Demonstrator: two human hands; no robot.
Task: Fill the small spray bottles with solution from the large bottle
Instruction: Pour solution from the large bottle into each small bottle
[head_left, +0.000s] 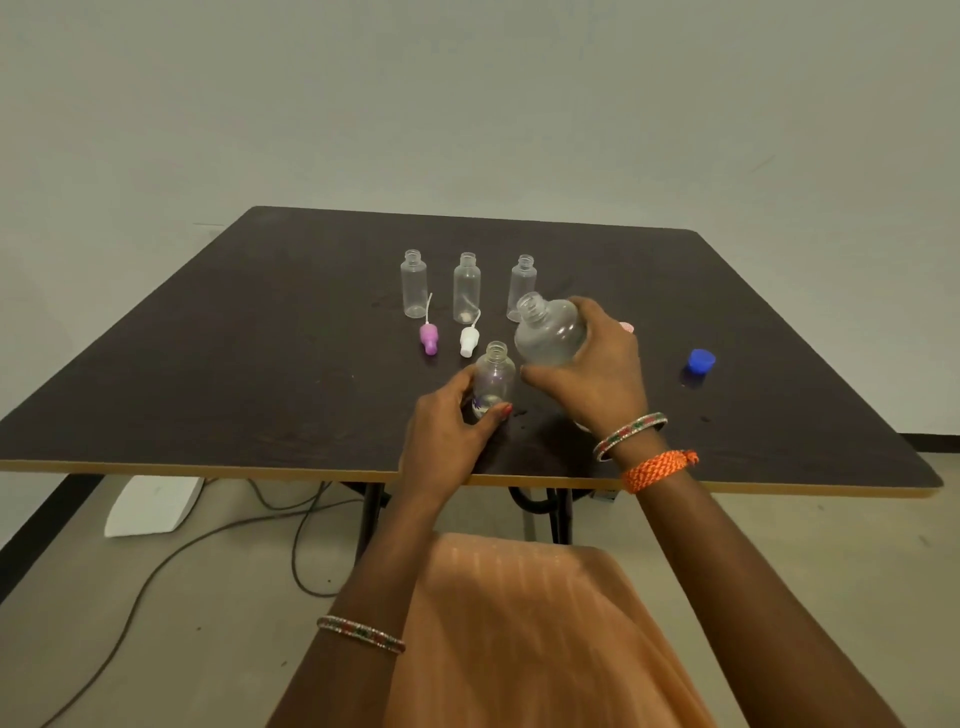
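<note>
Now the large bottle (550, 332) is gripped in the right hand (597, 374) and tilted, its open mouth above the small bottle (494, 382).
That uncapped small bottle is held upright on the table (260, 364) by the left hand (447, 436); three more (467, 287) are lined up behind, two spray caps (429, 338) between.

A dark brown table (260, 364) with a pale edge strip is seen against a plain grey-white wall (467, 104). Beneath it, black legs (371, 514) are planted on a grey floor (156, 623), where a white block (153, 504) is set and dark cables (208, 540) are trailed. Orange cloth (519, 634) is spread across the foreground.
</note>
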